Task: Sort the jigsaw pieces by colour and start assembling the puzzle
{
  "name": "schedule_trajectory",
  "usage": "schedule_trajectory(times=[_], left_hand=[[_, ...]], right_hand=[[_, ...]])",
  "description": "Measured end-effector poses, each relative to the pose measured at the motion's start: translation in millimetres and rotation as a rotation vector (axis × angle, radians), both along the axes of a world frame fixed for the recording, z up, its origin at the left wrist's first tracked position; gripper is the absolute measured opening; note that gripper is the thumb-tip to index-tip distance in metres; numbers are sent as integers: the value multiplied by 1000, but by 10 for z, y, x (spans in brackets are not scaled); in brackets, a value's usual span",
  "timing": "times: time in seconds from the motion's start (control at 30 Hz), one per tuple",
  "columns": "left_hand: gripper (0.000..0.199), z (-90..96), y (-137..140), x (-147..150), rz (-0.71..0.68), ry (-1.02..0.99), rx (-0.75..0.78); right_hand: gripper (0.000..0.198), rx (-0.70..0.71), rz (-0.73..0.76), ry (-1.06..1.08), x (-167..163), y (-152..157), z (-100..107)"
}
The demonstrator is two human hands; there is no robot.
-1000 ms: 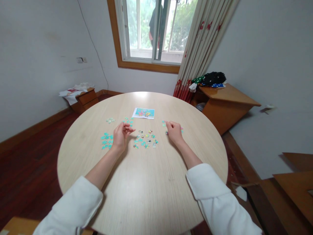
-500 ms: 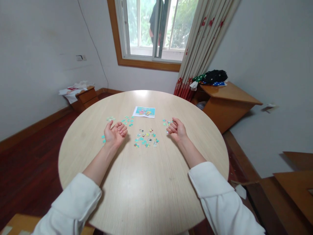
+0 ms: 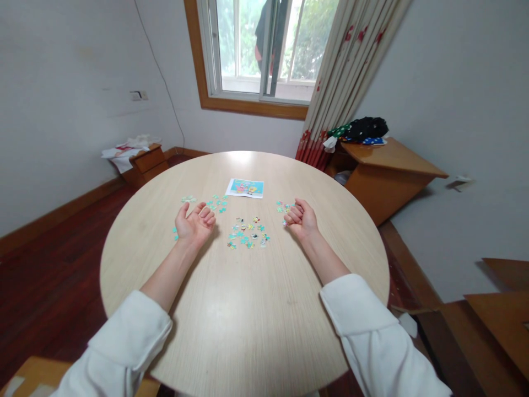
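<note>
My left hand (image 3: 195, 223) rests palm up above the table's left half, its fingers loosely curled and thumb apart, with nothing in the palm. Opposite it, my right hand (image 3: 303, 219) is turned on its side with the fingers folded inward; no object shows in it. Between the two hands lies a scatter of small jigsaw puzzle pieces (image 3: 248, 237), mostly turquoise with some yellow. More turquoise pieces (image 3: 217, 204) lie just beyond my left hand, and another small group (image 3: 284, 206) sits by my right hand, partly hidden behind it. A picture sheet (image 3: 247, 188) with cartoon figures lies farther back.
Everything lies on a round pale wooden table (image 3: 243, 320). Pale green pieces (image 3: 189, 199) are at the far left. Beyond the table stand a small drawer cabinet (image 3: 149, 161), a curtain (image 3: 343, 71) by the window, and a wooden desk (image 3: 392, 165) with cloths on it.
The view has shifted very slightly. Both hands keep the same pose, and the puzzle pieces and picture sheet have not moved on the table.
</note>
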State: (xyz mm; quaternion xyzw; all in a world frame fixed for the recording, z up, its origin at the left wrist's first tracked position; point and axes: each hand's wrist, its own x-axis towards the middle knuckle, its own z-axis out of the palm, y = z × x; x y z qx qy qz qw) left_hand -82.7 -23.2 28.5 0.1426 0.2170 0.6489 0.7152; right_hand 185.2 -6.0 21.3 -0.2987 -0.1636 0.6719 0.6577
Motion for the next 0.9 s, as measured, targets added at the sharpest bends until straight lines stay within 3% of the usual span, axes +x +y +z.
schedule_trajectory(times=[0.33,0.57,0.67,0.8,0.9], left_hand=[[37,-27,22,2,3,46,-8],[8,-66,52,93,64,293,-10],[9,-119,58,136,125,535,44],[11,-224,36,200,253,1085,174],[12,-308,13,258,240,1433,303]], right_hand=[[48,14,2,-52,-39,26,-45],[48,43,29,-160,-90,46,-72],[42,130,-50,-409,-149,16,-118],[33,388,-238,-1060,-288,-90,-200],[20,589,-135,-1448,-389,-167,-257]])
